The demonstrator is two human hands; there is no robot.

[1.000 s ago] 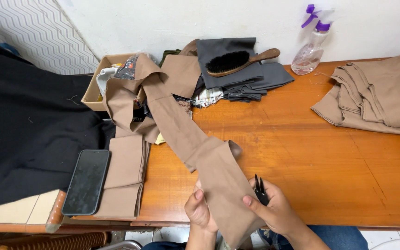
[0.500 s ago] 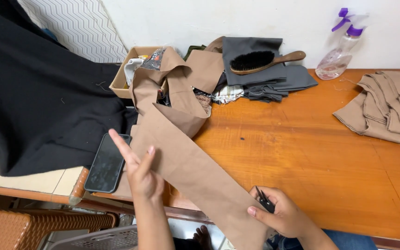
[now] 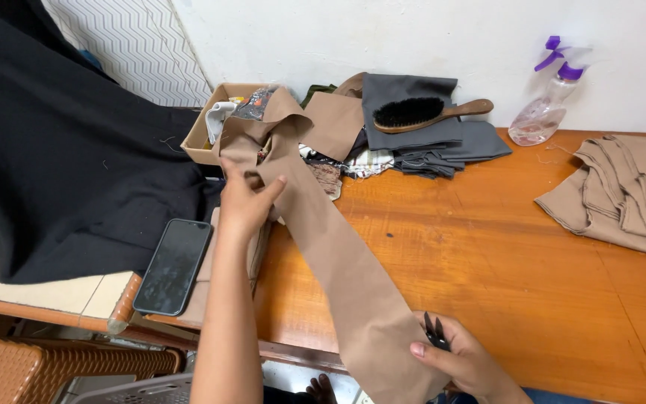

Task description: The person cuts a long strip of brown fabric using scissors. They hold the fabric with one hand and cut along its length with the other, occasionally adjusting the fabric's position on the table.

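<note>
On an orange wooden tabletop (image 3: 487, 247) against a white wall, the left hand (image 3: 244, 198) grips a long tan fabric strip (image 3: 338, 262) near the far-left corner while the right hand (image 3: 461, 359), fingers closed around small black snips (image 3: 435, 333), pins its near-edge end, seemingly mid-straightening, with smoothing flat judged next.

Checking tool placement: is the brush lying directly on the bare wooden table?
No. The wooden-handled brush lies on top of a stack of folded grey fabric, not on the orange wooden table.
</note>
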